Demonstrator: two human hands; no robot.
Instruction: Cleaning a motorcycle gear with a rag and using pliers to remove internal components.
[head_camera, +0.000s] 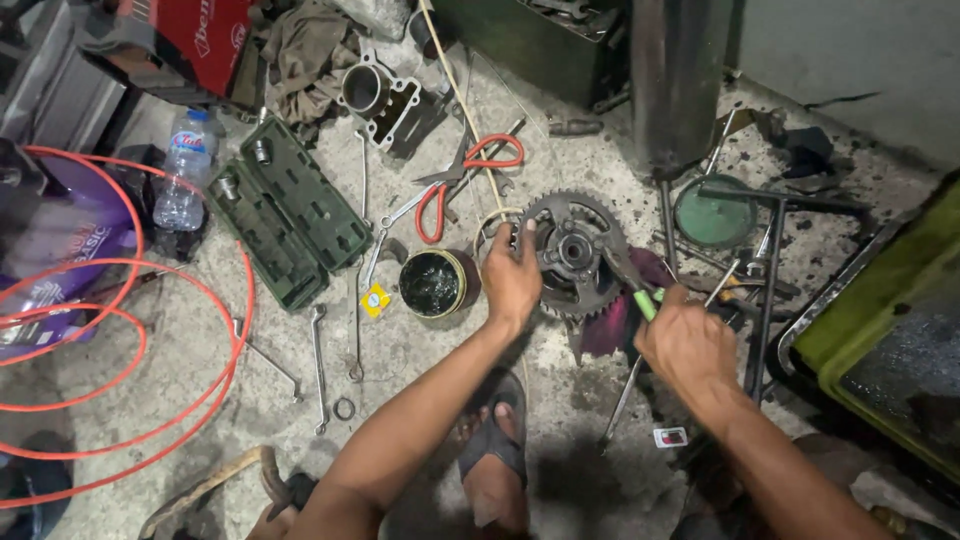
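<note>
On concrete floor (420, 350), center: toothed sprocket (572, 252), lower edge hidden over maroon rag (612, 322). Left hand (510, 280) grasping sprocket's left rim. Right hand (688, 345) clenched on green-handled tool (643, 300), tip hard to make out against hub. Beside left hand: open grease tin (432, 284).

Left hand (512, 275) covers the near-left rim of the sprocket (572, 252), so the teeth there don't show. The right hand (685, 345) swallows most of the green-handled tool (646, 302); its working end blurs into the hub and can't be told. Under the sprocket, a dark red rag (610, 325) peeks out only in part. The orange hose (190, 290) runs off the left edge. The green crate (880, 300) is cut by the right edge. Both arms leave the bottom edge.
</note>
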